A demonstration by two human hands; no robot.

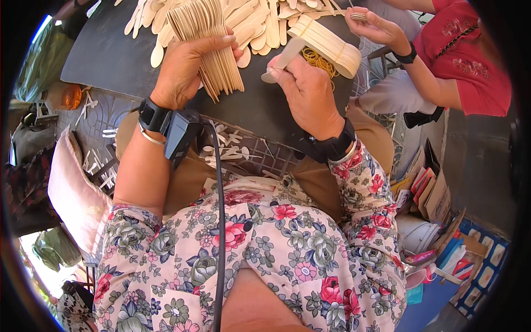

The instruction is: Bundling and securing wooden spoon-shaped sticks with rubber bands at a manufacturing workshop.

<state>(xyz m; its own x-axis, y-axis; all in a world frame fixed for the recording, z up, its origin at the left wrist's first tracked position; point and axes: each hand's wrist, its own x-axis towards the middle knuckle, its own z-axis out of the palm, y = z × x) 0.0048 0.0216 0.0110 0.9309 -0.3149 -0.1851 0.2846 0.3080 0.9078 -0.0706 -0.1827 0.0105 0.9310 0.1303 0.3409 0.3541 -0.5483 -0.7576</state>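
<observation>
My left hand (181,71) is closed round a thick stack of flat wooden spoons (221,63), held on a slant above the dark table (116,55). Between the thumb and fingers of my right hand (312,97) is a single wooden spoon (287,57), slightly blurred. Just beyond that hand lies a bundle of wooden spoons (327,45), packed side by side. Yellow rubber bands (316,62) sit in a heap against it. Across the far side of the table spreads a loose pile of wooden cutlery (251,25).
At the far right a person in red (462,61) holds a few wooden pieces in one hand (381,30). Spoons (235,149) litter the tiled floor below the table edge. Cardboard (437,191) and a blue crate (481,265) stand at my right. A cushion (77,193) is at my left.
</observation>
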